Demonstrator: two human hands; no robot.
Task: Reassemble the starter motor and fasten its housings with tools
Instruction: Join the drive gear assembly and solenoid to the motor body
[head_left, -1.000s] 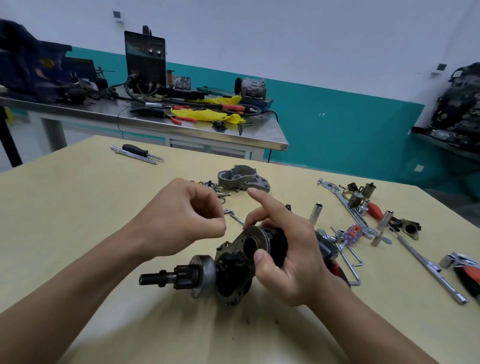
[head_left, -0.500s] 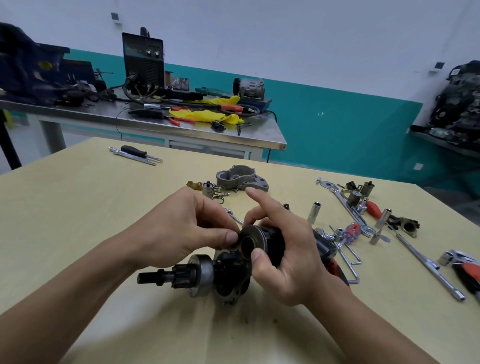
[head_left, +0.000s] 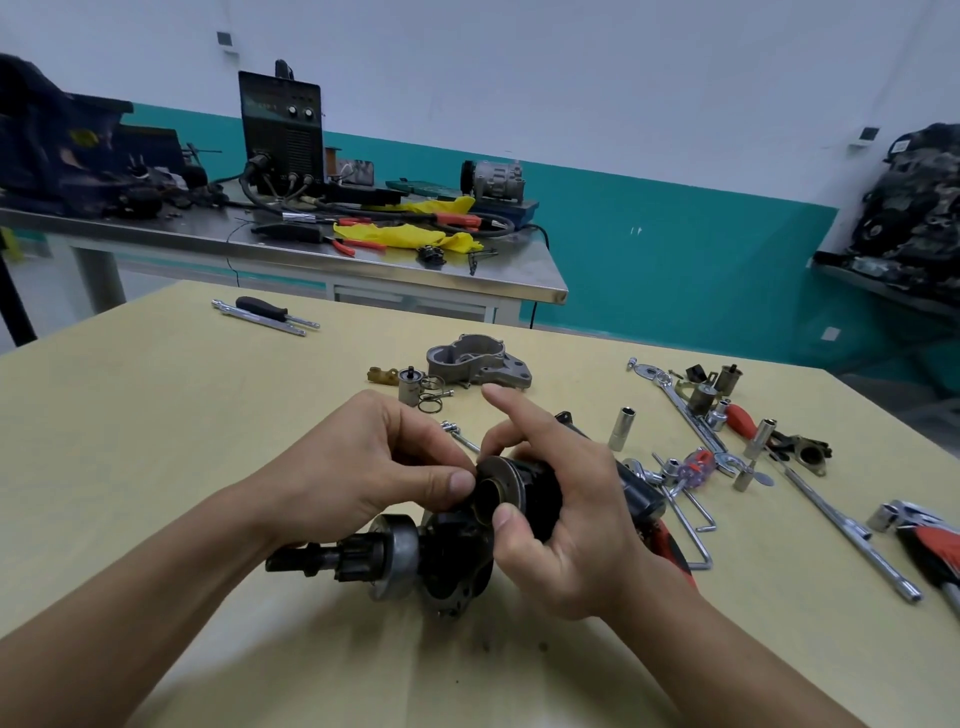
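Okay, the starter motor (head_left: 452, 551) lies on its side on the counter (head_left: 156, 415), just below the middle of the frame, with the toothed pinion shaft sticking out toward the lower left. My right hand (head_left: 576, 525) is wrapped round the black cylinder on top of it. The thumb and the curled fingers (head_left: 506, 525) hold the barrel, and the index finger points up and clear. My left hand (head_left: 363, 467) comes in from the left with its fingers bunched tight. Its thumb tip sits on the rim of the cylinder's ringed open end, pinching there. Whether a small part is tucked between those fingertips, I cannot tell. I judge this lump to be heavy and fully rigid, all cast metal and steel, dark enough that it may be greasy and slick. The body is the place to hold it, around the barrel or the flanged middle section. I'd avoid the pinion end, which looks likely to turn or slide under a grip. Leaving its weight on the counter looks sensible. The grey nose housing (head_left: 475, 361) waits above centre, apart from the motor. A socket (head_left: 622, 427) stands right of centre.
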